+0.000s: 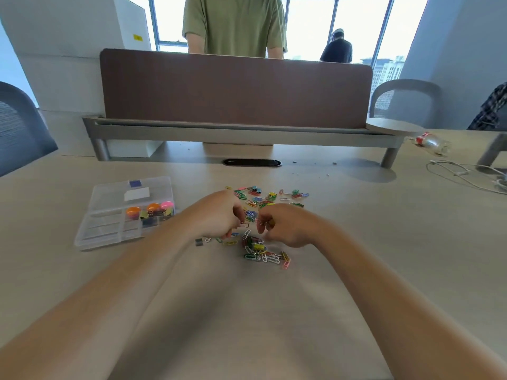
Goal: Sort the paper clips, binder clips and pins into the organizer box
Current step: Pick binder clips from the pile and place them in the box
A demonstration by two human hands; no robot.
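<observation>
Both hands meet over the loose paper clips [262, 252] mid-counter [384, 242]. The left hand [216, 215] and right hand [285, 226] have curled fingers pinching paper clips. The open organizer box [82, 239] lies left, holding binder clips [150, 221].

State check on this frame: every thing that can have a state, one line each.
organizer box: lid open and laid flat behind it; far-right compartments partly filled, near ones look empty
clips: loose and unsorted, in two patches
left hand: fingers curled, pinching one of the clips
right hand: fingers curled, pinching clips, count too small to tell
bottle: lying on its side
</observation>
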